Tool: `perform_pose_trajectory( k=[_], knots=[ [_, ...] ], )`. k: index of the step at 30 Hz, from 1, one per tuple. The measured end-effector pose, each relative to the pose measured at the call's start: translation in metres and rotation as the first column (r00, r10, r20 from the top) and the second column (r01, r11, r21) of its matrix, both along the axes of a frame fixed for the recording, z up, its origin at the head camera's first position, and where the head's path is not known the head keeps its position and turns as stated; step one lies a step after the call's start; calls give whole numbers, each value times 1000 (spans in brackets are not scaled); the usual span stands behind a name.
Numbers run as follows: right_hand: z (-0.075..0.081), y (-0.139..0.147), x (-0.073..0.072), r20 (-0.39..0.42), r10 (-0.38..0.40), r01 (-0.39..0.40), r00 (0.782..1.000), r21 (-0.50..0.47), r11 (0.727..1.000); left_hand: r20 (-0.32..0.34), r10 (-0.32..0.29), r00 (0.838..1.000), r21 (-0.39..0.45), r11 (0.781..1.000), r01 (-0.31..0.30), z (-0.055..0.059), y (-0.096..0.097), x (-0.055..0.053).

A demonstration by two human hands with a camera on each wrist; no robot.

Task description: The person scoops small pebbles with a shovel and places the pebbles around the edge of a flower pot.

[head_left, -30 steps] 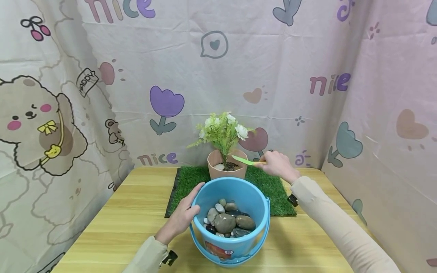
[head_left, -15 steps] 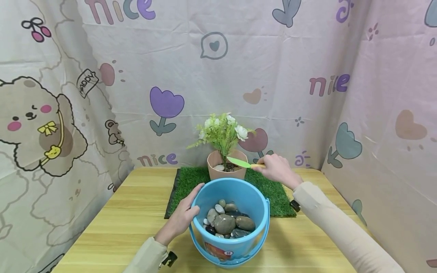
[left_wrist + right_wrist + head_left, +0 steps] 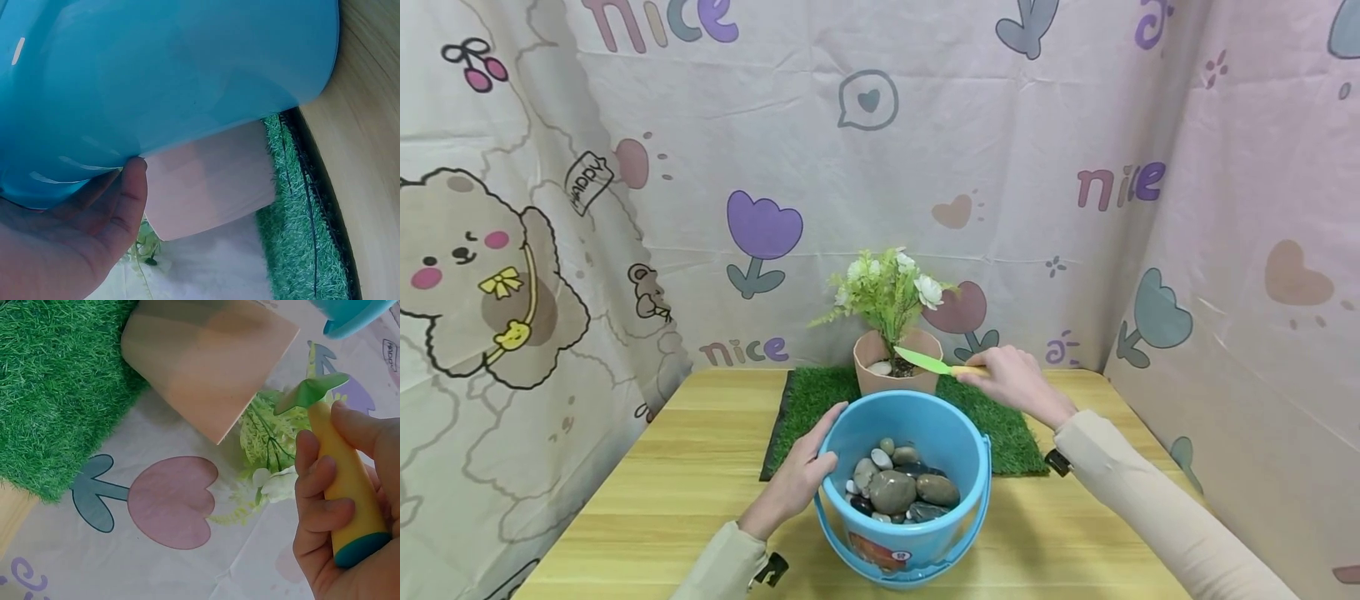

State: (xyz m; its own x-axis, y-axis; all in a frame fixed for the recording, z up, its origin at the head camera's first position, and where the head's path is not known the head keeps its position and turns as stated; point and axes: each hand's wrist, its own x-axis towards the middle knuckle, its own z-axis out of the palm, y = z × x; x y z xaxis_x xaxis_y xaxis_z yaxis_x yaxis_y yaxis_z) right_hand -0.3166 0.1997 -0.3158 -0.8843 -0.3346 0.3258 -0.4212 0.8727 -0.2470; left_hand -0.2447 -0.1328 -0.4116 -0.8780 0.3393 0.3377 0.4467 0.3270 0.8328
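- We see the trowel (image 3: 936,363) in the right hand (image 3: 1015,379), its fingers curled around the yellow handle (image 3: 353,494); the blade (image 3: 309,392) is above the opening of the pot (image 3: 895,382), near the plant (image 3: 883,300). Whether it touches the soil (image 3: 901,369), we cannot tell.
- We judge the trowel light and stiff, probably plastic; its smooth handle could turn, so we would hold it close to the blade.
- The left hand (image 3: 797,475) rests against the bucket (image 3: 902,417), fingers nearly straight, thumb at the rim (image 3: 906,392).
- The bucket stands on the desk (image 3: 700,425); with the stones (image 3: 891,492) inside, we expect it heavy, perhaps slippery; opposite sides of the rim would serve best.
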Motion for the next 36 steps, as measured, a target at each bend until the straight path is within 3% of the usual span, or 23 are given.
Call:
perform_pose_trajectory(
  k=[16, 28, 36],
  knots=[
    [3, 7, 18, -97, 96, -98, 991, -23, 995, -12, -7, 1000, -17, 1000, 7, 1, 0, -3],
    [-2, 8, 30, -21, 137, -138, 990, -47, 989, -22, -8, 1000, -14, 1000, 7, -4, -1, 0],
    [-1, 9, 35, 1, 238, -238, 971, -51, 970, -33, -22, 999, -26, 999, 22, 0, -2, -1]
  ],
)
